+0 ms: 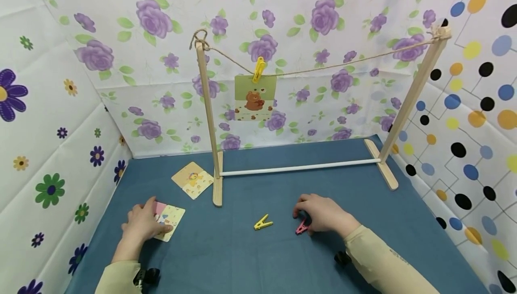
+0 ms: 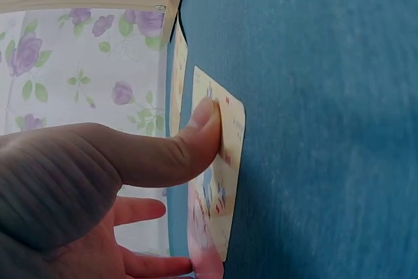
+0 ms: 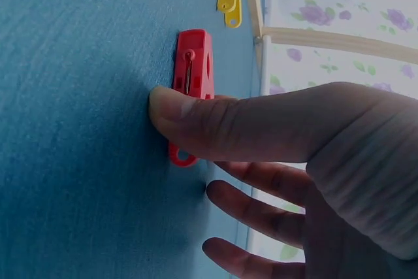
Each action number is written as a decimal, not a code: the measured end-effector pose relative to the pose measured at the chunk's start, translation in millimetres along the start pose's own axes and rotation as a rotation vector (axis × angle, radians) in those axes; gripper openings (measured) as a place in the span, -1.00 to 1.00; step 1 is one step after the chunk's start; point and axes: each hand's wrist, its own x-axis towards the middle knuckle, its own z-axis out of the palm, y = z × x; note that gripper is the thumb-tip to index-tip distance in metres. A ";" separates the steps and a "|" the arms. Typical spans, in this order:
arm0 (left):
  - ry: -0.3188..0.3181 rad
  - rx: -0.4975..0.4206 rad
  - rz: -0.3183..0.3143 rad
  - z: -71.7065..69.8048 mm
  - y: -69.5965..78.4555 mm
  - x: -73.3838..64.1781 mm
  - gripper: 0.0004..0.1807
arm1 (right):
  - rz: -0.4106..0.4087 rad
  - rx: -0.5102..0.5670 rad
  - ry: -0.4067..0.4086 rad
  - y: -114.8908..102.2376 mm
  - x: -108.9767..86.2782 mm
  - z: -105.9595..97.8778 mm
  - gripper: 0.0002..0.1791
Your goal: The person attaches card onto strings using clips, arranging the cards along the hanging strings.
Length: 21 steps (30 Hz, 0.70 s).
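My left hand reaches over a pink and cream picture card, its thumb resting on the printed face. Its other fingers spread toward the pink end, the index partly hidden behind the thumb in the left wrist view. My right hand pinches a red clothespin low over the blue cloth, thumb across its middle and a finger behind. Left of that hand lies a yellow clothespin. A second card, with a yellow animal drawing, lies by the left foot of a wooden stand.
Two wooden posts, joined by a white rod, hold up a sagging twine. From it hangs a green bear card, clipped by a yellow clothespin. Patterned cloth walls enclose the blue tabletop.
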 end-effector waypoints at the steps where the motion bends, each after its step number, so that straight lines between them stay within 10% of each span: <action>1: 0.004 0.000 -0.003 0.9 0.3 -0.6 0.26 | -0.005 0.002 0.003 0.0 0.1 0.0 -0.42; 21: 0.020 -0.042 -0.001 6.3 0.4 -4.1 0.19 | 0.008 0.028 0.018 3.2 -2.2 4.7 -0.43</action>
